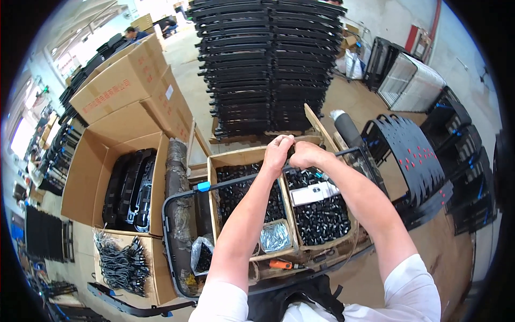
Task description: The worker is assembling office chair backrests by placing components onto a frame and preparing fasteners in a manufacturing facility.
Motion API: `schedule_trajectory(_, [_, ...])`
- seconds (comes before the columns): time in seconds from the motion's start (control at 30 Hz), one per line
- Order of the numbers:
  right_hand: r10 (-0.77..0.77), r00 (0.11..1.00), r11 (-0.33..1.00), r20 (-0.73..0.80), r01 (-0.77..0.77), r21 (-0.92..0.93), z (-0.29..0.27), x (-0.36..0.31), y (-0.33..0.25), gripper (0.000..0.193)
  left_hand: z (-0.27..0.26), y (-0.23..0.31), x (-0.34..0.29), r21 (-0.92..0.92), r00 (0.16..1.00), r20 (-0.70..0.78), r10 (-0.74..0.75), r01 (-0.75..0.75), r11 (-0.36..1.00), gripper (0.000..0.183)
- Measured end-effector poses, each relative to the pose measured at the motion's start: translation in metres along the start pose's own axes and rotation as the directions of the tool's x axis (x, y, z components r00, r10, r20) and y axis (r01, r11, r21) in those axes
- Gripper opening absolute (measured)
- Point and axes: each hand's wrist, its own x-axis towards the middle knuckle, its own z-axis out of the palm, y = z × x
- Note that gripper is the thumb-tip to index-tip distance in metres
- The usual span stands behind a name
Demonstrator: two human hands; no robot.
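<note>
A black rounded frame [236, 181] with a blue clip [203, 186] lies across wooden boxes in front of me. At its far bar my left hand [277, 155] is closed, with thumb and fingertips pinched together. My right hand [308, 155] is closed in a fist right beside it. Something small and dark shows between the two hands, mostly hidden by the fingers. Below them, two wooden boxes hold many small black parts [316, 225]. On the right one lies a white device [315, 194]. A small tray of silvery screws [275, 236] is by my left forearm.
Ahead rises a tall stack of black frames [268, 70]. On the left stand an open carton [81, 182] with black parts and a bundle of black cords [123, 265]. Black curved panels [407, 158] stand right. An orange-handled tool [281, 264] lies nearest me.
</note>
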Motion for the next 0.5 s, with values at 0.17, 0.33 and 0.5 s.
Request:
schedule_trajectory(0.17, [0.074,0.996,0.997,0.053,-0.072,-0.037,0.026,-0.087,0.036,0.031,0.048,-0.015,-0.085,-0.014,0.982,0.143,-0.123,0.127,0.992,0.020])
schedule_trajectory(0.33, [0.170,0.976,0.983,0.138,-0.157,-0.099,0.076,-0.187,0.065,0.043,0.084,-0.044,-0.196,-0.004,0.957,0.197,-0.213,0.218,0.976,0.021])
schedule_trajectory(0.5, [0.102,0.986,0.992,0.129,-0.092,-0.085,0.135,-0.260,0.098,0.049,0.103,-0.052,-0.286,-0.041,0.894,0.292,-0.340,0.366,0.930,0.021])
